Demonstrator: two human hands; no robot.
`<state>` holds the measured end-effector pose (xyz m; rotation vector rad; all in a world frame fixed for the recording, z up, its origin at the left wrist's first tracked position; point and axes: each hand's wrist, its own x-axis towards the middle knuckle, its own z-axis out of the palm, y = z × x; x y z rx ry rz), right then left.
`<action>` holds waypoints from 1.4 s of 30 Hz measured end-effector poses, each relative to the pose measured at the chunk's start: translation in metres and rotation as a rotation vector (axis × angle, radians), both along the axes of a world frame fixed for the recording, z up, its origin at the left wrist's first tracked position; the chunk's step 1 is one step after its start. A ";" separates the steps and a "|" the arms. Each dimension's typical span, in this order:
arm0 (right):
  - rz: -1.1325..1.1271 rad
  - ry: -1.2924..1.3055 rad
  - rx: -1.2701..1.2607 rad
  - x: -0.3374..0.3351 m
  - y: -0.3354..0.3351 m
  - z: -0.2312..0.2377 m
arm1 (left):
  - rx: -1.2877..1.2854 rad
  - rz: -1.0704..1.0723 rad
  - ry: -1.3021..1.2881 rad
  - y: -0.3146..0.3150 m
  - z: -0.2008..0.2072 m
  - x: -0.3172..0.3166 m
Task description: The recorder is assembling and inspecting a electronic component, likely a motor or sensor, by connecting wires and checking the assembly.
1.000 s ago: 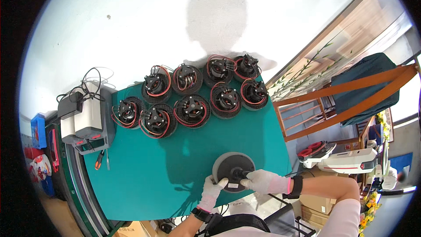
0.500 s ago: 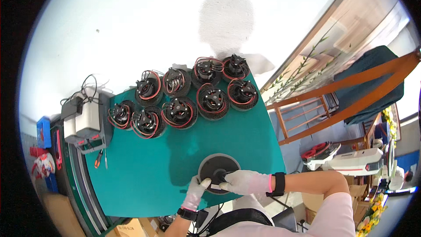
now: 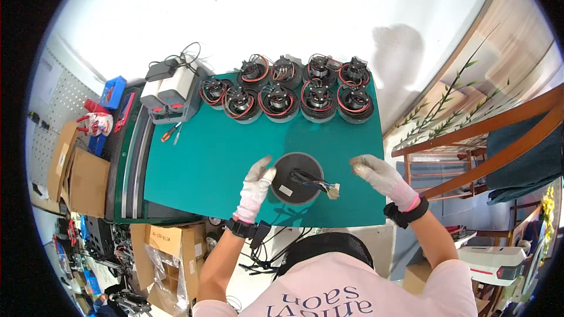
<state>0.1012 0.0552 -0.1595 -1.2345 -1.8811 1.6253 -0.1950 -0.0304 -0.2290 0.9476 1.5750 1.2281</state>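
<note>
Both gloved hands are off the hub now: half a second ago they gripped the dark round wheel-like disc (image 3: 301, 194) together, the right one covering its centre. The disc lies flat on the green tabletop (image 3: 205, 164), near the edge closest to the wearer, its pale label (image 3: 285, 190) facing up. Left hand (image 3: 255, 188) stands just beside the left rim, fingers extended and fairly wide, thumb toward the disc; cannot tell whether it touches. Right hand (image 3: 382, 176) has drawn well away to the right, above the tabletop's right edge, fingers loosely bent, nothing seen in it. With the hub uncovered, a dark cable bundle (image 3: 311, 181) shows, running from the centre toward the right rim and ending in a pale connector (image 3: 333, 191) just past it. Judged from this, the disc rests unsupported by any grip and its leads are free, so handling of the hub seems paused. Nine motor wheels (image 3: 280, 100) with red and black leads stand in two rows at the back; at left, a screwdriver (image 3: 168, 135) lies near a grey-and-white boxy device (image 3: 173, 91). View has shifted too, showing more floor clutter at lower left.
</note>
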 end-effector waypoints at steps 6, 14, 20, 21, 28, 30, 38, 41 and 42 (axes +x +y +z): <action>0.016 0.068 0.055 -0.015 -0.037 0.002 | 0.401 -0.606 0.443 0.012 0.054 0.022; -0.049 0.182 -0.020 -0.055 -0.043 -0.004 | 0.251 -0.574 0.678 0.025 0.041 0.032; -0.111 0.327 -0.147 -0.057 -0.027 -0.039 | 0.423 -0.490 0.630 0.028 0.039 0.027; -0.132 0.386 -0.185 -0.057 -0.028 -0.042 | 0.501 -0.503 0.709 0.029 0.042 0.028; -0.346 0.439 -0.054 -0.068 -0.046 -0.048 | 0.597 -0.598 0.933 0.036 0.056 0.036; -0.426 0.406 0.100 -0.071 -0.054 -0.051 | 0.567 -0.626 0.934 0.037 0.057 0.036; -0.713 -0.015 0.846 -0.090 -0.070 -0.067 | 0.556 -0.640 1.057 0.035 0.056 0.038; -0.676 -0.157 0.896 -0.093 -0.072 -0.065 | 0.518 -0.628 1.125 0.036 0.056 0.041; -0.666 -0.221 0.967 -0.091 -0.071 -0.063 | 0.502 -0.622 1.145 0.036 0.056 0.041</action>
